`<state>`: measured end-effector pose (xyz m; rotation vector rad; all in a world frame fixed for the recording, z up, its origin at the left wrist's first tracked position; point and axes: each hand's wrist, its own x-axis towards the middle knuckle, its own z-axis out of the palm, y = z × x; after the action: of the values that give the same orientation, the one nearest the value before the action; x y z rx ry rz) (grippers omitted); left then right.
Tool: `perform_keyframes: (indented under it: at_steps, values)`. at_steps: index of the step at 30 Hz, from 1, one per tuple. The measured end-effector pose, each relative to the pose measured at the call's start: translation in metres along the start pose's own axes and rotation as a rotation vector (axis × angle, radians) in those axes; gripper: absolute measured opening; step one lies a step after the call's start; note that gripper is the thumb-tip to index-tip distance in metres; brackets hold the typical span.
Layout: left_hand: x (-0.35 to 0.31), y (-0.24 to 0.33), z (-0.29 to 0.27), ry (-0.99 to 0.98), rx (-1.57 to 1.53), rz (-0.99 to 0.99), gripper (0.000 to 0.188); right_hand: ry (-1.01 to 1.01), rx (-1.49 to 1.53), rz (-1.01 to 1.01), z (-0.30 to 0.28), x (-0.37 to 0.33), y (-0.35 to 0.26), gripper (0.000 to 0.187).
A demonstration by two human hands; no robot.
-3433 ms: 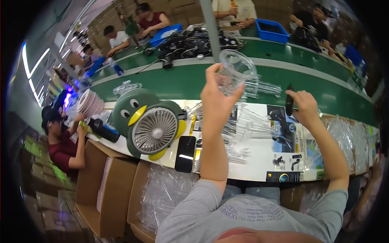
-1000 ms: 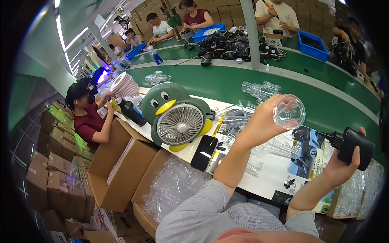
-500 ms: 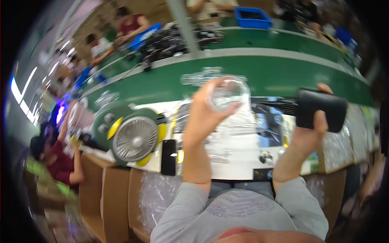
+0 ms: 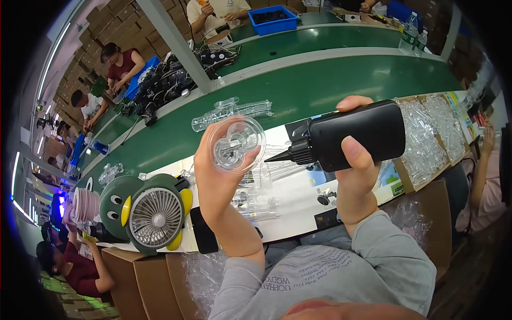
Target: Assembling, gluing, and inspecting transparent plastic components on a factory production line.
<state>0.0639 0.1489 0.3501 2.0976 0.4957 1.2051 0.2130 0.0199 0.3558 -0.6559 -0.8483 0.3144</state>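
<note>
My left hand [image 4: 217, 170] is wrapped round a clear round plastic part [image 4: 238, 144] whose wide circular rim faces up. In my right hand [image 4: 358, 160] is a black squeeze bottle [image 4: 368, 134] with a long pointed nozzle, tipped on its side. The nozzle tip [image 4: 273, 158] points left and is close to the rim of the clear part; whether they touch I cannot tell. Below the hands lie several clear plastic parts [image 4: 256, 200] on a white sheet [image 4: 298, 213]. Beyond my left hand, more clear tubular parts [image 4: 232, 113] rest on the green bench.
A green penguin-shaped fan [image 4: 156, 217] and a black phone [image 4: 204, 230] stand left of my hands. Cardboard boxes of clear parts [image 4: 424, 141] are at the right. The green conveyor bench [image 4: 320, 88] runs across behind, with a blue bin [image 4: 273, 20], dark cabled parts and people at work.
The squeeze bottle has moved left, and its nozzle now points at the clear part. My left hand has shifted left and slightly down. The view has turned.
</note>
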Motion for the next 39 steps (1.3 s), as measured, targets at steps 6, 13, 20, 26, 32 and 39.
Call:
perform_keyframes:
  at_steps: [6, 13, 20, 26, 32, 39]
  values:
    - [0.001, 0.000, -0.002, 0.017, 0.046, 0.049, 0.044, 0.010, 0.066, 0.000, 0.001, 0.003, 0.006, 0.039]
    - [0.001, 0.000, -0.001, 0.032, 0.067, 0.067, 0.045, -0.005, 0.078, 0.055, 0.000, 0.004, 0.007, 0.041]
    - [0.000, 0.001, -0.001, 0.041, 0.046, 0.087, 0.044, -0.017, 0.077, 0.060, 0.001, 0.005, 0.008, 0.040]
    - [-0.001, 0.000, -0.003, 0.034, 0.035, 0.120, 0.044, -0.021, 0.106, 0.080, -0.001, 0.005, 0.010, 0.039]
    - [-0.001, 0.002, -0.001, 0.059, 0.037, 0.115, 0.045, -0.028, 0.115, 0.083, -0.002, 0.006, 0.010, 0.038]
    - [-0.002, 0.003, -0.001, 0.088, 0.055, 0.126, 0.046, -0.024, 0.123, 0.084, -0.002, 0.006, 0.010, 0.037]
